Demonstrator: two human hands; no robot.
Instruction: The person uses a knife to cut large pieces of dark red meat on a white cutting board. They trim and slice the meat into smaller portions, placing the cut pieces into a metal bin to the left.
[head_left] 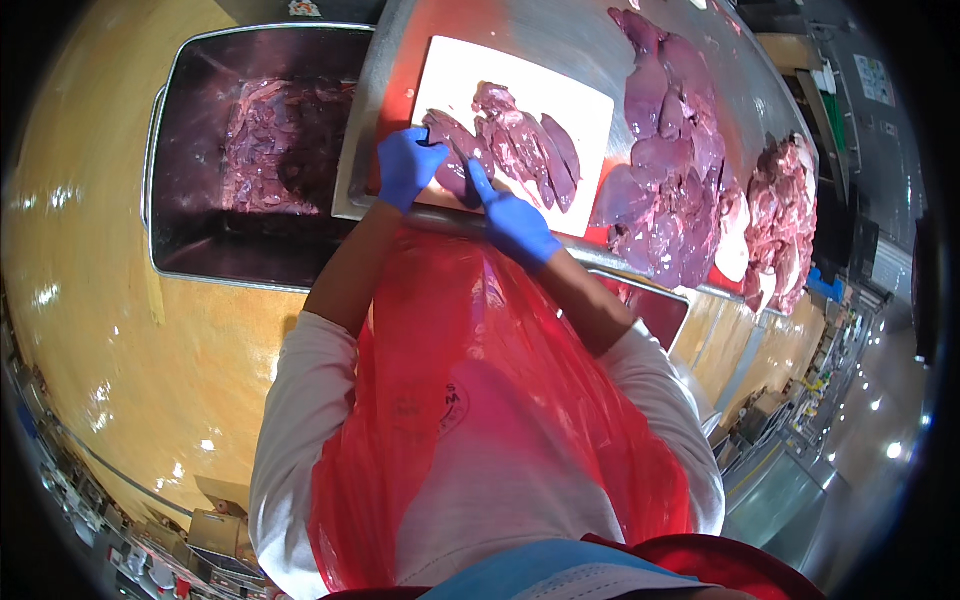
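A white cutting board point(560, 98) lies on the metal table, with dark red liver pieces point(528, 150) on it. My left hand point(408, 166), in a blue glove, is at the left edge of one liver piece point(455, 150), its thumb and fingers closed on that edge. My right hand point(518, 222), also blue-gloved, is at the near edge of the same piece. Its index finger stretches forward onto the meat, while the other fingers are curled under. Whatever they grip is hidden beneath the hand.
To the left stands a deep metal tub point(190, 150) with cut meat inside. Whole livers point(670, 160) are heaped on the metal table point(560, 30) right of the board, beside a pile of paler meat point(780, 220). Below the table's near edge is another metal tray point(665, 318).
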